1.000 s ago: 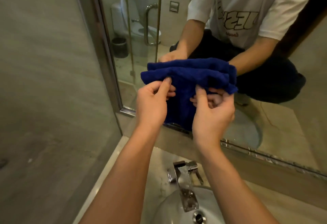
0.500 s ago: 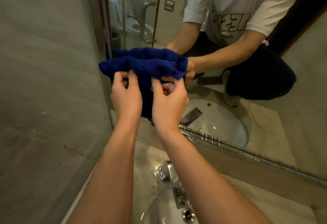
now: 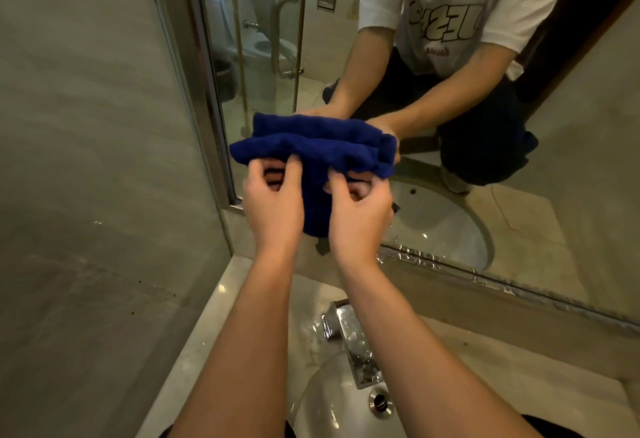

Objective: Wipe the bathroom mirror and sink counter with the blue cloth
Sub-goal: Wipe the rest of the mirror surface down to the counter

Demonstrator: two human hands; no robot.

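Blue cloth [image 3: 313,148]: bunched, plush terry; held against the lower left of the mirror [image 3: 450,195], spread wide to wipe.
Left hand [image 3: 273,204]: pinching the cloth's lower edge.
Right hand [image 3: 358,211]: likewise gripping the cloth.
Sink counter [image 3: 221,306]: polished pale stone, below.
Tap [image 3: 353,344]: angular chrome, water-spotted.

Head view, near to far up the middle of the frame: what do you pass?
Sink basin → faucet → left hand and right hand side by side → blue cloth → mirror.
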